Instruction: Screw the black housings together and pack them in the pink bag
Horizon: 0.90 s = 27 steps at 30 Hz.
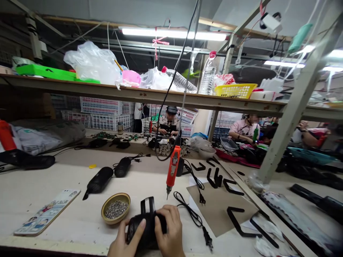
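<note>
Hands (172, 228) around rounded black casing (148, 233)

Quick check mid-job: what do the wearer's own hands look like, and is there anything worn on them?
Both the left hand and the right hand are bare, five-fingered human hands, with no gloves, rings or markings that I can make out. No sleeves or cuffs show; the picture's bottom edge cuts off the forearms.

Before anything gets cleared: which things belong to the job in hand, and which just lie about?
Likely in the job: held black unit; bowl; screws; hanging red screwdriver; black brackets.
Probably just lying about: printed phone-like slab; yellow disc; upright plastic bottle; yellow basket.
</note>
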Motion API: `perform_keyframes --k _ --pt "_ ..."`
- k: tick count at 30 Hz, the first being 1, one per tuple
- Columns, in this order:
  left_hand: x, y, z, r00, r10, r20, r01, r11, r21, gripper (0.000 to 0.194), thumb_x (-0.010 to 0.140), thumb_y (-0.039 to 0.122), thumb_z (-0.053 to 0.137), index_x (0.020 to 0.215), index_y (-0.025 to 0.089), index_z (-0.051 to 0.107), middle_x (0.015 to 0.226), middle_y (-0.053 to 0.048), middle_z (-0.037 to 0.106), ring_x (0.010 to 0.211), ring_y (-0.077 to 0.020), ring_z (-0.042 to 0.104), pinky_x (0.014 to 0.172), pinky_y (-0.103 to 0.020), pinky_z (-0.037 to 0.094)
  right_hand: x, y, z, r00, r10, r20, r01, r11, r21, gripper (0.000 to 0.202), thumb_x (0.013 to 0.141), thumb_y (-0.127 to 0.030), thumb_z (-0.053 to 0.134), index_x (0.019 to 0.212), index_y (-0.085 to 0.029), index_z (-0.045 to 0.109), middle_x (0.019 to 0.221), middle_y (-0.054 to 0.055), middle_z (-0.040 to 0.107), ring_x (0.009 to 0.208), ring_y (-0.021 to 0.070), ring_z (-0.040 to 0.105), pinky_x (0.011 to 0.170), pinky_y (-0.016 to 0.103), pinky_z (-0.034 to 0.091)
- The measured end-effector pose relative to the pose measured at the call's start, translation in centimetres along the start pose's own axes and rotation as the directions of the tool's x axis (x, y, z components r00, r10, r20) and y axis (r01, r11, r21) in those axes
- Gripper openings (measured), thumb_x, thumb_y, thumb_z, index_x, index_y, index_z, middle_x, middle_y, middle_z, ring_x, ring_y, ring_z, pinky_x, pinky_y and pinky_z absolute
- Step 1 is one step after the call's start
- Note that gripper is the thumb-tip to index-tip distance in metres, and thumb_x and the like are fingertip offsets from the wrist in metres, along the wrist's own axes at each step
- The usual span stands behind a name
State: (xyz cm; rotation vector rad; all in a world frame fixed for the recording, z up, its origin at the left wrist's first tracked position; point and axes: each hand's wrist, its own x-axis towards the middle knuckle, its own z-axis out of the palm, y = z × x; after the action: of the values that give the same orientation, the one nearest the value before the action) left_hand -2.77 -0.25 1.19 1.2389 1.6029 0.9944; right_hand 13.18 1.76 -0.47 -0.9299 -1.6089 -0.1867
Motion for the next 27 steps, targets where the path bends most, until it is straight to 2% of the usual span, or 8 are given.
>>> perform_keyframes --k 2,4,6,11,15,18,23,27 --pt "-0.4 0.5 -0.4 0.999 -0.028 -0.032 0.029 1.0 0.006 0.061 0.085 0.077 0.041 0.114 0.023 0.05 0.057 0.001 0.065 0.048 -0.0266 0.065 0.057 -0.035 0.051 0.6 -0.3 -0.2 0.997 0.043 0.061 -0.044 0.999 0.015 0.012 0.097 -0.016 0.051 0.093 -0.021 0.061 0.089 0.006 0.06 0.087 0.0218 0.059 0.075 0.036 0.051" --pt "-0.5 0.9 -0.8 0.995 -0.016 -0.102 0.017 1.0 0.01 0.058 0.084 0.076 0.045 0.109 0.024 0.053 0.062 0.0 0.068 0.054 -0.0263 0.067 0.062 -0.034 0.05 1.0 -0.3 -0.3 0.992 0.069 0.104 -0.074 0.996 0.042 0.014 0.097 -0.016 0.051 0.093 -0.021 0.063 0.091 0.006 0.061 0.09 0.0218 0.059 0.078 0.036 0.051" --pt "-0.4 1.0 -1.0 0.992 -0.026 -0.124 0.027 1.0 0.002 0.058 0.083 0.077 0.046 0.104 0.024 0.054 0.066 -0.002 0.07 0.053 -0.0255 0.066 0.06 -0.033 0.049 1.1 -0.1 -0.3 0.982 0.091 0.166 -0.104 0.992 0.072 0.015 0.098 -0.017 0.052 0.1 -0.022 0.067 0.096 0.007 0.063 0.095 0.0225 0.059 0.083 0.038 0.052" --pt "-0.2 0.9 -1.0 0.994 -0.078 -0.076 0.075 0.996 -0.042 0.059 0.085 0.078 0.042 0.098 0.022 0.055 0.046 0.002 0.059 0.044 -0.0251 0.059 0.054 -0.032 0.044 1.2 0.1 -0.4 0.944 0.137 0.3 -0.18 0.976 0.123 0.022 0.099 -0.027 0.054 0.112 -0.026 0.072 0.115 0.01 0.064 0.112 0.0255 0.058 0.095 0.043 0.052" --pt "-0.2 1.2 -1.0 0.994 -0.088 -0.058 0.087 0.996 -0.015 0.051 0.089 0.074 0.04 0.095 0.024 0.051 0.051 0.002 0.062 0.044 -0.0251 0.061 0.052 -0.031 0.043 1.2 0.4 -0.6 0.902 0.17 0.397 -0.264 0.945 0.195 0.025 0.1 -0.037 0.056 0.116 -0.031 0.073 0.131 0.009 0.061 0.128 0.0279 0.052 0.109 0.05 0.046" --pt "0.1 1.1 -1.4 0.994 -0.11 -0.026 0.111 0.993 0.049 0.047 0.094 0.069 0.033 0.09 0.026 0.05 0.047 0.003 0.058 0.044 -0.0262 0.063 0.055 -0.033 0.045 1.1 0.5 -0.9 0.881 0.192 0.433 -0.331 0.903 0.273 0.026 0.097 -0.043 0.059 0.116 -0.032 0.073 0.136 0.01 0.059 0.133 0.0294 0.05 0.111 0.054 0.043" --pt "1.2 0.2 -1.8 0.988 -0.141 0.066 0.133 0.985 0.112 0.051 0.097 0.066 0.028 0.103 0.024 0.056 0.054 0.002 0.06 0.046 -0.0278 0.065 0.063 -0.037 0.051 0.9 0.4 -1.5 0.858 0.236 0.455 -0.423 0.827 0.369 0.033 0.091 -0.053 0.066 0.111 -0.028 0.073 0.137 0.013 0.059 0.132 0.0316 0.054 0.107 0.053 0.047" --pt "1.3 0.2 -1.7 0.988 -0.144 0.046 0.137 0.983 0.126 0.063 0.096 0.068 0.023 0.116 0.02 0.058 0.058 0.0 0.063 0.045 -0.0271 0.062 0.06 -0.037 0.05 0.2 0.3 -0.9 0.864 0.265 0.428 -0.423 0.844 0.33 0.034 0.093 -0.057 0.063 0.106 -0.027 0.072 0.132 0.012 0.06 0.129 0.0302 0.055 0.109 0.051 0.046"
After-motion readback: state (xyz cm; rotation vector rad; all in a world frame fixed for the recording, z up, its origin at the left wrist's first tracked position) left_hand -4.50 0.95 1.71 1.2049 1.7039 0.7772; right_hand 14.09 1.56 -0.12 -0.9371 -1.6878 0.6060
